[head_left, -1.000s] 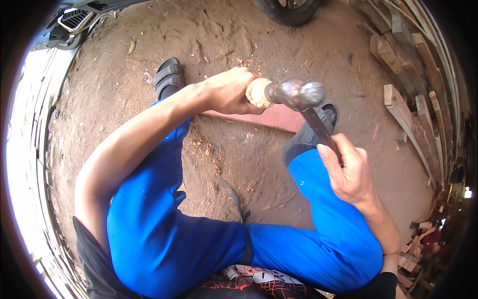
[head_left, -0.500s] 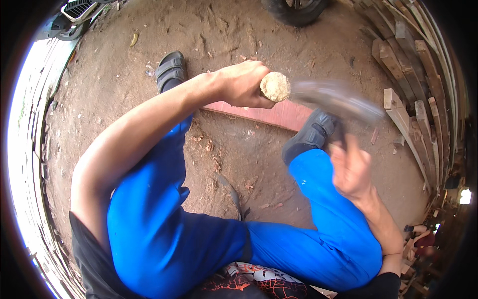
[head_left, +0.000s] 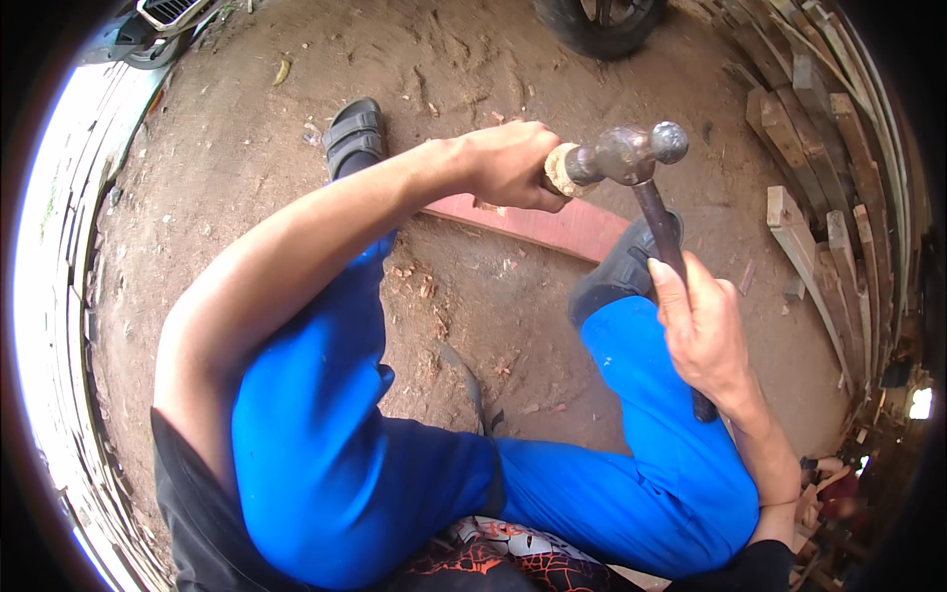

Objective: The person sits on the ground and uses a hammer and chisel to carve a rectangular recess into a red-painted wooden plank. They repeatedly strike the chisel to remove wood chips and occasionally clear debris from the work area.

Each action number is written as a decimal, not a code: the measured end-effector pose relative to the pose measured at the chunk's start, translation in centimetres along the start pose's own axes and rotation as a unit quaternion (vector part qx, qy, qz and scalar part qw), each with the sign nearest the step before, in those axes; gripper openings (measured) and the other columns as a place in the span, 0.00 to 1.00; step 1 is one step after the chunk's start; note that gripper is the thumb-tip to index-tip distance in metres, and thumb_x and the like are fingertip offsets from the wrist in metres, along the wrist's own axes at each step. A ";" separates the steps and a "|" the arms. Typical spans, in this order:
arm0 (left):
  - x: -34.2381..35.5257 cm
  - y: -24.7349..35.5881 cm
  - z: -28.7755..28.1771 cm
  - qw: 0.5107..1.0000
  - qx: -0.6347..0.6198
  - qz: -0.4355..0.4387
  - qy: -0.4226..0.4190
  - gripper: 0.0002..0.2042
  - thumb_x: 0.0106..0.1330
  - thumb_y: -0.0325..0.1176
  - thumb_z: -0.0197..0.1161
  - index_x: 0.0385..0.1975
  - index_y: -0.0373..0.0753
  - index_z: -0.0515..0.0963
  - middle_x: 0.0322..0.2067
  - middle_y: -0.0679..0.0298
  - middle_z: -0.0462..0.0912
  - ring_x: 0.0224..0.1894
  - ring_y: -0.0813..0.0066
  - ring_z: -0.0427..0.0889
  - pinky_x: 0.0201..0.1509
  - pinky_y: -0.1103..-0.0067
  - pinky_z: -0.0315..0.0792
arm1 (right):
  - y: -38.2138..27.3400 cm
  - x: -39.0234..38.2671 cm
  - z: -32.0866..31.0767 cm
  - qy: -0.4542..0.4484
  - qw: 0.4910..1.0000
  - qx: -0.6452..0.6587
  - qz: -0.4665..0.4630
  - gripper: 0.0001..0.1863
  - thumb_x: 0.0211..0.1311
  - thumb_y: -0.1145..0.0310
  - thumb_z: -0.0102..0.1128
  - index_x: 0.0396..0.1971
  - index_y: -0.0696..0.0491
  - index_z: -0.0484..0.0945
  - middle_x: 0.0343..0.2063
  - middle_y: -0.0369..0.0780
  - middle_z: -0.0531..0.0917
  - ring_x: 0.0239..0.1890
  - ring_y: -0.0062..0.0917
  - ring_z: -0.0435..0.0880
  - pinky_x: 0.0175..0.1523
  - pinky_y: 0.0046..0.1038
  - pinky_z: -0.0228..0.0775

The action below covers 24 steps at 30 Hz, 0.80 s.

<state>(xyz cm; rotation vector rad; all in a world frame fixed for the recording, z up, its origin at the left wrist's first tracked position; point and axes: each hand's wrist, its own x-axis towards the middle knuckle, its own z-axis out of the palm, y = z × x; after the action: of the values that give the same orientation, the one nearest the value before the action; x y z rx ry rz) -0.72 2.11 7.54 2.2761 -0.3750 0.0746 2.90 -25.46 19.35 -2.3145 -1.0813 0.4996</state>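
My left hand (head_left: 503,170) is closed on an upright tool with a pale, frayed round wooden top (head_left: 558,171); its working end is hidden. My right hand (head_left: 702,326) grips the dark handle of a ball-peen hammer (head_left: 617,156), whose flat face is at that pale top, touching or very nearly. Below my left hand a reddish wooden plank (head_left: 538,229) lies on the ground between my sandalled feet, the left sandal (head_left: 350,128) beyond it and the right sandal (head_left: 617,276) over its right end. My legs in blue trousers (head_left: 306,454) are bent around the work.
Stacked timber (head_left: 809,227) lines the right side. A black tyre (head_left: 602,44) stands at the top, part of a vehicle (head_left: 148,30) at the upper left. Wood shavings and a dark strap (head_left: 464,380) lie on the dirt. Part of another person (head_left: 837,488) shows at the lower right.
The hammer, blurred in a swing off to the right half a second ago, is back at the pale tool top. My left hand and the tool appear slightly farther right in the view than a second ago.
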 end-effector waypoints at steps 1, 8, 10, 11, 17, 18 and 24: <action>-0.2 0.1 -0.2 1.000 -0.006 -0.005 0.008 0.13 0.58 0.39 0.70 0.30 0.34 0.80 0.20 0.54 0.83 0.24 0.59 0.85 0.31 0.67 0.79 | 0.0 0.0 -0.3 -0.005 1.000 0.002 0.025 0.16 0.76 0.61 0.55 0.32 0.60 0.74 0.11 0.41 0.72 0.14 0.22 0.73 0.21 0.31 0.62; -1.3 0.3 -2.0 0.997 -0.027 -0.016 0.067 0.12 0.56 0.36 0.71 0.33 0.34 0.81 0.22 0.55 0.84 0.25 0.62 0.85 0.33 0.69 0.80 | 0.1 -0.5 -1.9 0.013 0.996 0.067 0.062 0.19 0.76 0.60 0.55 0.27 0.58 0.72 0.12 0.36 0.72 0.14 0.17 0.70 0.21 0.27 0.59; -1.5 0.3 -2.1 0.998 -0.012 -0.012 0.055 0.12 0.56 0.37 0.72 0.33 0.36 0.82 0.23 0.55 0.85 0.27 0.62 0.86 0.34 0.69 0.80 | 0.2 -0.5 -1.8 0.010 0.994 0.074 0.074 0.19 0.76 0.61 0.55 0.26 0.58 0.72 0.12 0.37 0.71 0.14 0.17 0.70 0.20 0.27 0.59; -1.5 0.3 -2.2 0.999 -0.001 -0.010 0.050 0.12 0.56 0.38 0.72 0.33 0.36 0.83 0.24 0.55 0.85 0.28 0.62 0.86 0.34 0.69 0.80 | 0.3 -0.5 -1.8 0.011 0.996 0.064 0.063 0.19 0.76 0.61 0.55 0.26 0.58 0.72 0.12 0.37 0.71 0.14 0.18 0.70 0.20 0.28 0.59; -1.7 0.1 -1.9 0.999 0.036 -0.007 0.038 0.12 0.58 0.38 0.73 0.35 0.37 0.83 0.24 0.56 0.86 0.28 0.63 0.88 0.36 0.70 0.81 | 0.5 -0.7 -1.6 0.004 0.997 0.059 0.053 0.18 0.75 0.62 0.55 0.27 0.59 0.72 0.11 0.39 0.71 0.13 0.20 0.71 0.20 0.29 0.59; -1.7 0.1 -1.9 0.999 0.020 -0.015 0.030 0.12 0.58 0.38 0.73 0.35 0.37 0.83 0.24 0.57 0.86 0.28 0.64 0.88 0.36 0.70 0.81 | 0.5 -0.7 -1.7 0.003 0.997 0.057 0.051 0.18 0.75 0.62 0.56 0.27 0.59 0.72 0.11 0.39 0.71 0.13 0.20 0.71 0.20 0.29 0.59; -1.9 0.1 -1.9 0.999 0.017 -0.016 0.029 0.11 0.59 0.37 0.72 0.34 0.36 0.84 0.22 0.58 0.86 0.27 0.65 0.88 0.36 0.70 0.82 | -0.1 -0.9 -2.0 0.006 0.998 0.061 0.027 0.16 0.75 0.64 0.56 0.29 0.59 0.74 0.12 0.39 0.70 0.13 0.19 0.70 0.20 0.28 0.58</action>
<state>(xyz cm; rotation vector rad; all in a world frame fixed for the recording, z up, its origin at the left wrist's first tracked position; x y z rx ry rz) -2.42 3.95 8.59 2.3074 -0.3098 0.1314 3.33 -26.68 21.07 -2.2429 -0.9570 0.5554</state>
